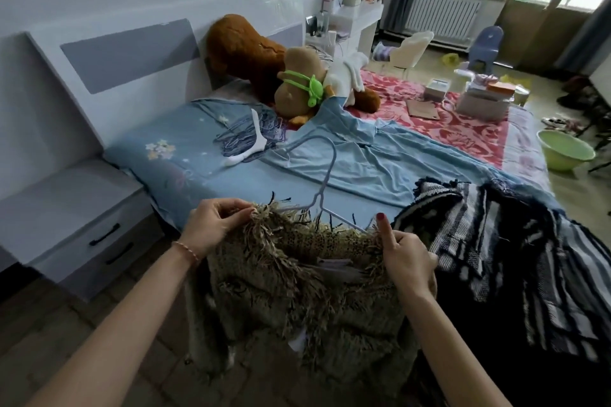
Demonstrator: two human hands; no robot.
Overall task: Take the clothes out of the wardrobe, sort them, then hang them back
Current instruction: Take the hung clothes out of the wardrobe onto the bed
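Your left hand [211, 225] pinches the shaggy tan garment [297, 301] at one shoulder. Your right hand [408, 261] grips the other, on a pale hanger [325, 182].

Ahead of the hands, the bed [185, 175] offers a bare strip of blue sheet between the shaggy tan garment [297, 281] and the spread light-blue garment [370, 162]. The wire hanger [325, 182] rises through that strip, its hook lying on the blue cloth. To the right, the striped dark clothes [496, 241] block the bed's edge. Farther back, a heap of hangers [244, 139] and the plush toys [271, 66] fill the pillow end. Left, the nightstand [72, 218] stands close beside the bed.
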